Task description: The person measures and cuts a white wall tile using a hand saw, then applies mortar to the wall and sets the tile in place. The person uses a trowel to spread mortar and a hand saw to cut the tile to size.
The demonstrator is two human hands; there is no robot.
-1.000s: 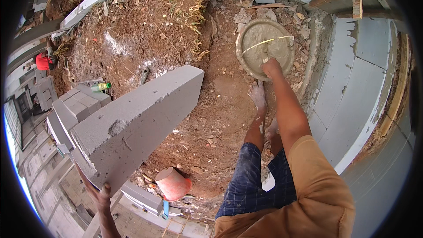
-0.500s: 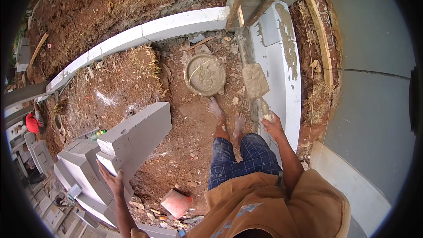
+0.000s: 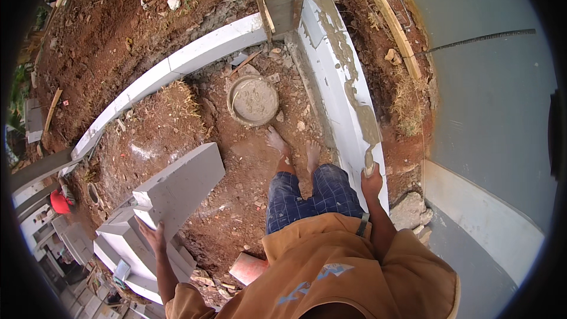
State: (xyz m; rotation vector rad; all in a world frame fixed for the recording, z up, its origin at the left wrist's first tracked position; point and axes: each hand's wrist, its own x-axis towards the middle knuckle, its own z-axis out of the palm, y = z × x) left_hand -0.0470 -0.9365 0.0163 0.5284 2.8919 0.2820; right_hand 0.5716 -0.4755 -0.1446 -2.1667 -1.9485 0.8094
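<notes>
My right hand is closed round the handle of a mortar-coated trowel. The trowel's blade lies over the top of a low white block wall on my right. Along that top, beyond the blade, runs an uneven strip of grey mortar. On the other side, my left hand rests with stretched fingers against the near end of a long white block. This block lies on a stack of similar blocks. A round bucket of wet mortar stands on the ground ahead of my feet.
Another low white block wall curves across the far side and meets a concrete post with wooden boards. A reddish bucket lies near my left side. Rubble and reddish soil cover the ground. A person in red is at far left.
My right hand has moved the trowel from beside the wall's inner face onto its top. More mortar now lies along the top. My left hand stays at the block as the view shifts.
</notes>
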